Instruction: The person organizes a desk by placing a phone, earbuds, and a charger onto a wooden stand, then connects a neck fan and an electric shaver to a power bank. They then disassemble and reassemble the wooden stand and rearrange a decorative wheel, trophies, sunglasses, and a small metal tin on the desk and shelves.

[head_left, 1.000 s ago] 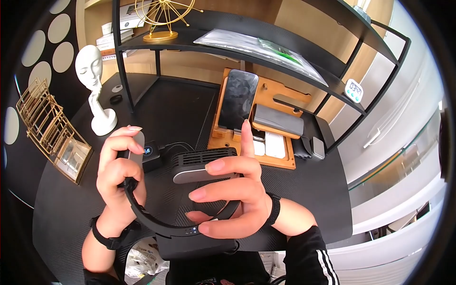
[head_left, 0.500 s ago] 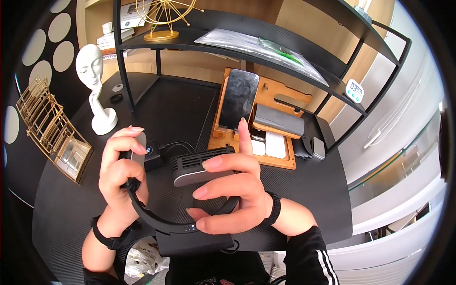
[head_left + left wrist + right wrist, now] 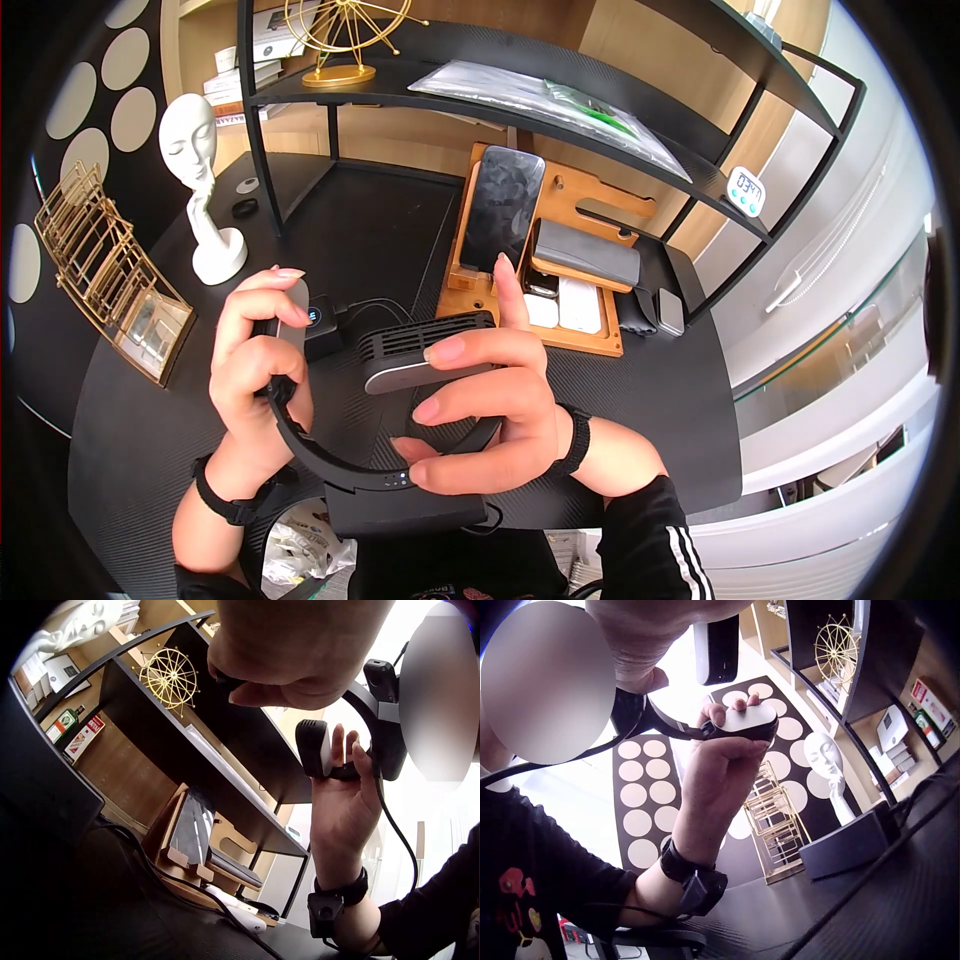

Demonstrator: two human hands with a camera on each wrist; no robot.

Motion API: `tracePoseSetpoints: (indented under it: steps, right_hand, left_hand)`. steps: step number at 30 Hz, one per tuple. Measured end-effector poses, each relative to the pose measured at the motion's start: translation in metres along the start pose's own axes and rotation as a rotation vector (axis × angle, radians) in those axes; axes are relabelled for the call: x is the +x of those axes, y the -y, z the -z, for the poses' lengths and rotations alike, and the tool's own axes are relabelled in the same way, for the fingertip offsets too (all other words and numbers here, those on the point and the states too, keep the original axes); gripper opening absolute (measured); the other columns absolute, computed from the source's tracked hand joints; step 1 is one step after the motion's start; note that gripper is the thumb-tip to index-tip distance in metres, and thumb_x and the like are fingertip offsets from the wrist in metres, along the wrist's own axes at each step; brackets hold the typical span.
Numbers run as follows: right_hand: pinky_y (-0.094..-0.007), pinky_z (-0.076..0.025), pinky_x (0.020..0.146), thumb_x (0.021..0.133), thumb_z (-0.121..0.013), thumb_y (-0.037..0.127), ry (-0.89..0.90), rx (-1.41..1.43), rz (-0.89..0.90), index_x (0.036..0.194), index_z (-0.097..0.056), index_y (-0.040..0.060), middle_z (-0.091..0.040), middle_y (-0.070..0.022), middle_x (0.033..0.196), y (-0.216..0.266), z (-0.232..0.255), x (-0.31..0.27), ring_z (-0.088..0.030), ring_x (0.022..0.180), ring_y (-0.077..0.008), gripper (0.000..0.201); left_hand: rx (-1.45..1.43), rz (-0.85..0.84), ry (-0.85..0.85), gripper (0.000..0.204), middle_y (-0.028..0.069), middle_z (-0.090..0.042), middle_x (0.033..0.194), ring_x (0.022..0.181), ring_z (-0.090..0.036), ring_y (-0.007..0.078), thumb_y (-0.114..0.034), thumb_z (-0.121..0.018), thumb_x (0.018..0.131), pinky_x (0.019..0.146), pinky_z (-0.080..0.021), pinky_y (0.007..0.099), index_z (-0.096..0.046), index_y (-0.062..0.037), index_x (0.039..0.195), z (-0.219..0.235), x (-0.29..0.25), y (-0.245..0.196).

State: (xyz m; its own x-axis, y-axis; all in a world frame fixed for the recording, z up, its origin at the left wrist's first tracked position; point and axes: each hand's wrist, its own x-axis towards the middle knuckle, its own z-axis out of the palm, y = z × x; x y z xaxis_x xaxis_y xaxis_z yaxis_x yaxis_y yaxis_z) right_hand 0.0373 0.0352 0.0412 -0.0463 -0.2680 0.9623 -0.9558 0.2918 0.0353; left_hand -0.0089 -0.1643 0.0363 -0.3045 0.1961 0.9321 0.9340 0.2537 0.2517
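Note:
A curved black neckband device [image 3: 345, 480] with silver-faced pads at its ends is held up over the dark desk. My left hand [image 3: 262, 350] curls round its left pad [image 3: 746, 720]. On the other side my right hand [image 3: 505, 410] holds the band, its thumb behind and fingers in front, with the index finger pointing up. The right pad [image 3: 415, 350] shows a slotted grille and sits beside my right fingertips. Small lit dots show on the band near the lowest finger. In the left wrist view the right hand [image 3: 346, 799] has its palm showing below the pad [image 3: 313, 748].
Behind the hands a wooden stand [image 3: 450, 295] holds a phone [image 3: 505, 205] and a grey case [image 3: 585, 252]. A black box with a small lit screen [image 3: 322, 328] and a cable is by the left hand. A white face sculpture [image 3: 215, 255] and a gold wire rack [image 3: 105, 260] stand left; a black shelf [image 3: 400, 97] spans the back.
My right hand has shifted slightly left, and its raised index finger now leans further left. The band has moved up a little. My left hand keeps its hold, moving only slightly.

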Motion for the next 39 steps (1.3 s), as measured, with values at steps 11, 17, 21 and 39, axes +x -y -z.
tracePoseSetpoints:
  steps: [11,17,21,39]
  right_hand:
    - [-0.0659,-0.017,0.106,0.062,-0.078,0.004,0.047,-0.003,-0.015,0.084,-0.063,0.0319,-0.051,0.0036,0.092,0.0009,0.0010,-0.0002,-0.052,0.101,-0.0219,0.038]
    - [-0.0644,-0.019,0.106,0.062,-0.078,0.005,0.042,-0.011,-0.006,0.084,-0.063,0.0317,-0.051,0.0028,0.092,0.0006,0.0010,-0.0007,-0.052,0.100,-0.0221,0.038]
    - [-0.0643,-0.021,0.105,0.063,-0.079,0.006,0.046,-0.013,-0.021,0.085,-0.063,0.0321,-0.051,0.0019,0.093,0.0000,0.0011,-0.0027,-0.052,0.100,-0.0225,0.038]
    - [-0.0625,-0.027,0.102,0.058,-0.073,0.004,-0.068,0.000,0.012,0.072,-0.064,0.0229,-0.056,-0.0005,0.089,-0.0015,-0.0060,-0.0036,-0.057,0.095,-0.0239,0.025]
  left_hand:
    - [-0.008,0.002,-0.005,0.024,0.0132,-0.054,0.089,0.101,-0.055,0.0334,0.013,-0.058,0.060,0.092,-0.043,0.0459,-0.045,-0.0059,0.063,-0.0009,-0.0007,0.0005]
    - [-0.008,0.000,-0.003,0.024,0.0132,-0.054,0.089,0.101,-0.055,0.0336,0.014,-0.057,0.060,0.091,-0.043,0.0462,-0.044,-0.0061,0.064,-0.0011,-0.0007,-0.0002]
    - [-0.007,0.010,0.001,0.023,0.0134,-0.054,0.089,0.101,-0.056,0.0340,0.012,-0.058,0.061,0.091,-0.043,0.0462,-0.044,-0.0061,0.063,-0.0009,-0.0003,-0.0011]
    - [-0.025,0.002,-0.004,0.021,0.0139,-0.055,0.088,0.099,-0.056,0.0343,0.008,-0.061,0.062,0.091,-0.043,0.0476,-0.045,-0.0053,0.062,-0.0022,-0.0014,-0.0005]
